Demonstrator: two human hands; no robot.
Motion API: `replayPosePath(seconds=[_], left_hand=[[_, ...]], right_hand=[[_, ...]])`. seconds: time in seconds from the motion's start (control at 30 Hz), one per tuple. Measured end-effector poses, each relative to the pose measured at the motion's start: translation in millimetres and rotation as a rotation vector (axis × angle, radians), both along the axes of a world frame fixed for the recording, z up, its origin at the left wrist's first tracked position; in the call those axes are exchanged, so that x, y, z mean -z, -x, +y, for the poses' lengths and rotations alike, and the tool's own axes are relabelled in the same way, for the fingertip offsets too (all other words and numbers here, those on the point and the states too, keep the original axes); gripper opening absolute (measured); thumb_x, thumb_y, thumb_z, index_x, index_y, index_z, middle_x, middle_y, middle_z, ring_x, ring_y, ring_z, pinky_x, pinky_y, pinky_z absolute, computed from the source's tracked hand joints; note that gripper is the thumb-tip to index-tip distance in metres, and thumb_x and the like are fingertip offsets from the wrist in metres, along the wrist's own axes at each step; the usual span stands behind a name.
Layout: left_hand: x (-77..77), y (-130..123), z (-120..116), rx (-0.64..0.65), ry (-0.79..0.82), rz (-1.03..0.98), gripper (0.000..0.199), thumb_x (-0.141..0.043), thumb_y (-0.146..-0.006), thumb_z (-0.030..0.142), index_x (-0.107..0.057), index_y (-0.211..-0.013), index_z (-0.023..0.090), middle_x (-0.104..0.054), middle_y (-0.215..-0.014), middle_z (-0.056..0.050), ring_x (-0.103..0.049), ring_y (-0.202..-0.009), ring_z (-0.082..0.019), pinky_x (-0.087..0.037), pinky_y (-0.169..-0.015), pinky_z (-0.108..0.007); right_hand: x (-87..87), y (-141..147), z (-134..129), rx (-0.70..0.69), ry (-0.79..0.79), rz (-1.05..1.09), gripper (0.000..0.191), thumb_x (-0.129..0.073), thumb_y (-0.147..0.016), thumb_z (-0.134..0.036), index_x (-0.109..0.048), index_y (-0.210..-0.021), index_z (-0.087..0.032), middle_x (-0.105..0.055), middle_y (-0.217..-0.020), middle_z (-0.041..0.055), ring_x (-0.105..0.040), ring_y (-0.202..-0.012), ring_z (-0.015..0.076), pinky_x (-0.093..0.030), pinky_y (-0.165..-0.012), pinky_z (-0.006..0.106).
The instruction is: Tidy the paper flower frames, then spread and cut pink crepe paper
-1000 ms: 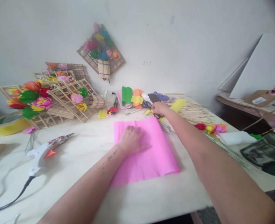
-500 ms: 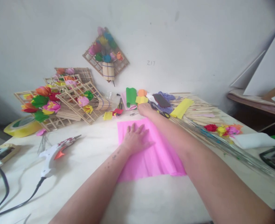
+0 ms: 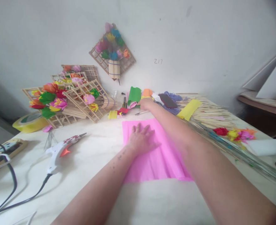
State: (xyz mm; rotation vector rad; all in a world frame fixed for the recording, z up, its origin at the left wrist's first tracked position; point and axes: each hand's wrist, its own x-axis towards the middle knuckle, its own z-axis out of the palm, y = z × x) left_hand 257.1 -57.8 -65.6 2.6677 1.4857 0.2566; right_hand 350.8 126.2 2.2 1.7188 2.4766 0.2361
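While pink crepe sheet is pinned at table centre by left hand, spread flat (keeps it from shifting), right hand is extended to 12 o'clock among coloured paper rolls; grip cannot be told.

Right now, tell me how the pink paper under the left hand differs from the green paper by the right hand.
The pink paper lies spread flat on the table; the green paper is rolled and stands up. The pink paper is far larger than the green. The left hand presses flat on the pink; the right hand only reaches beside the green. Both look like crepe paper.
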Motion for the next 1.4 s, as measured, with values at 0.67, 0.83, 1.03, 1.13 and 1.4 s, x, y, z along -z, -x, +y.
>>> replayPosePath(seconds=[0.67, 0.83, 1.03, 1.13, 1.4], left_hand=[[3.4, 1.2, 1.9, 0.008, 0.013, -0.034, 0.086, -0.018, -0.076, 0.081, -0.039, -0.142, 0.030, -0.029, -0.153, -0.002, -0.014, -0.140, -0.044, -0.014, -0.109, -0.063], [3.3, 0.8, 1.4, 0.002, 0.015, -0.034, 0.087, -0.018, -0.076, 0.081, -0.040, -0.142, 0.029, -0.029, -0.153, -0.002, -0.014, -0.139, -0.045, -0.015, -0.109, -0.063], [2.3, 0.4, 0.5, -0.005, 0.018, -0.035, 0.085, -0.019, -0.076, 0.080, -0.039, -0.142, 0.030, -0.029, -0.153, -0.001, -0.014, -0.140, -0.043, -0.013, -0.110, -0.061], [0.6, 0.0, -0.1, -0.008, 0.027, -0.033, 0.084, -0.019, -0.077, 0.079, -0.040, -0.142, 0.029, -0.029, -0.153, -0.001, -0.014, -0.140, -0.043, -0.014, -0.111, -0.061], [-0.9, 0.0, -1.0, -0.004, 0.043, -0.036, 0.084, -0.019, -0.077, 0.079, -0.039, -0.142, 0.029, -0.029, -0.153, -0.002, -0.014, -0.139, -0.044, -0.013, -0.110, -0.062]], right_hand=[[26.5, -14.4, 3.9, -0.033, 0.008, 0.040, 0.038, -0.050, -0.086, -0.023, -0.065, -0.119, -0.032, -0.063, -0.125, 0.0012, -0.060, -0.112, 0.0210, -0.046, -0.086, 0.027], [32.4, -7.1, 4.6, -0.016, -0.065, 0.004, 0.035, -0.045, -0.088, -0.015, -0.068, -0.114, -0.016, -0.067, -0.114, 0.0155, -0.062, -0.108, 0.0259, -0.047, -0.085, 0.031], [40.0, -1.8, 7.3, -0.047, -0.121, -0.019, 0.034, -0.042, -0.086, -0.004, -0.067, -0.109, -0.003, -0.068, -0.100, 0.0245, -0.063, -0.104, 0.0293, -0.048, -0.082, 0.034], [43.3, -3.4, 9.6, -0.068, -0.142, -0.025, 0.034, -0.040, -0.086, -0.003, -0.067, -0.107, -0.003, -0.067, -0.100, 0.0251, -0.063, -0.104, 0.0300, -0.047, -0.082, 0.035], [44.0, -15.2, 11.1, -0.085, -0.150, -0.016, 0.034, -0.040, -0.088, -0.010, -0.068, -0.107, -0.007, -0.067, -0.106, 0.0213, -0.063, -0.102, 0.0277, -0.047, -0.079, 0.034]])
